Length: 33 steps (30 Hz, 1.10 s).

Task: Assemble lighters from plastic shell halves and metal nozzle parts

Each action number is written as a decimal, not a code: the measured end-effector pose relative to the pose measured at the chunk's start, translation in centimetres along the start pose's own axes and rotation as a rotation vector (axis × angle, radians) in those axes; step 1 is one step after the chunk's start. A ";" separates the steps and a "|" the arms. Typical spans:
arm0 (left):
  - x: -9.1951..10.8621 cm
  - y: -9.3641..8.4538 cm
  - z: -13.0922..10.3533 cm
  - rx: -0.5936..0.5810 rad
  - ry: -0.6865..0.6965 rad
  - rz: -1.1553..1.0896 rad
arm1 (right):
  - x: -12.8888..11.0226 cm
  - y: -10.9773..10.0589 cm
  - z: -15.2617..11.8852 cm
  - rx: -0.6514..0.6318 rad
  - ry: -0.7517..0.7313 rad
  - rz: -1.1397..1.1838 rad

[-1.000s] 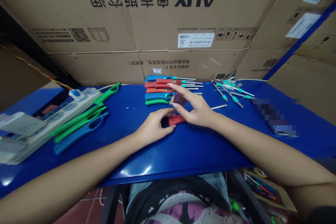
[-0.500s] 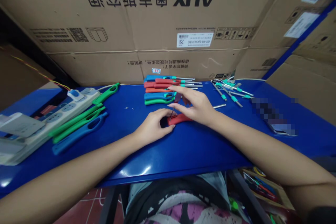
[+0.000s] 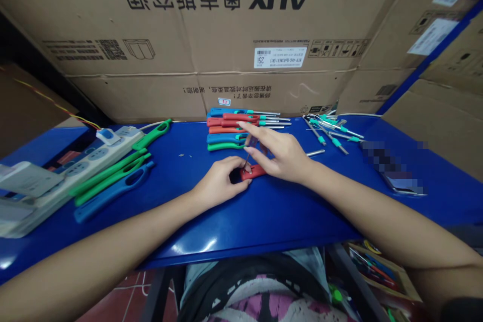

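Observation:
A red lighter [image 3: 257,171] lies on the blue table in the middle, its metal tube pointing right. The thumb and fingers of my left hand [image 3: 222,181] pinch its left end. Above it, my right hand [image 3: 281,153] holds a thin metal tool [image 3: 246,160] between thumb and fingers, its tip down at the lighter's left end. The right hand hides part of the lighter's body. Just behind my hands, a stack of red, blue and green lighters [image 3: 226,139] lies with tubes to the right.
Metal tubes with teal ends [image 3: 332,128] and a blurred phone [image 3: 392,168] lie at the right. On the left are a white power strip [image 3: 90,158] and green and blue handle shells [image 3: 116,186]. Cardboard [image 3: 226,35] stands behind; tiny pins [image 3: 181,155] lie left of the stack.
My right hand has shifted slightly with the thin tool, its fingers a little lower and closer over the red lighter. The left hand keeps its hold.

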State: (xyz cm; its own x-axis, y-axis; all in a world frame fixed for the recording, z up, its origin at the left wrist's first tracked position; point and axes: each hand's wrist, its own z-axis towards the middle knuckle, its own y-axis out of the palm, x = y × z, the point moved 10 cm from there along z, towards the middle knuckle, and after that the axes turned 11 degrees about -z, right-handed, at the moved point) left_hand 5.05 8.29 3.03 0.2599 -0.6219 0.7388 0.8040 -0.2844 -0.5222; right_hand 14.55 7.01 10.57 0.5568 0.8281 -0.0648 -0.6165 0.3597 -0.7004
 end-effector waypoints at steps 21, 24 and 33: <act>-0.3 0.0 -0.1 -0.004 -0.045 0.009 | 1.2 0.6 0.0 -0.007 0.151 0.213; -0.3 -0.2 -0.1 0.012 -0.052 -0.025 | 1.6 0.1 -0.2 0.060 0.175 0.213; -0.5 -1.2 0.0 0.076 -0.050 -0.024 | 2.7 -1.3 -0.5 0.192 0.266 0.223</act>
State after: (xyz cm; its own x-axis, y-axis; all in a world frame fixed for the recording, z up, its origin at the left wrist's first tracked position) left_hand 3.98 8.91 3.25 0.2647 -0.5777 0.7722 0.8483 -0.2413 -0.4713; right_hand 17.13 8.59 10.90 0.5066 0.7637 -0.4002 -0.8177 0.2784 -0.5039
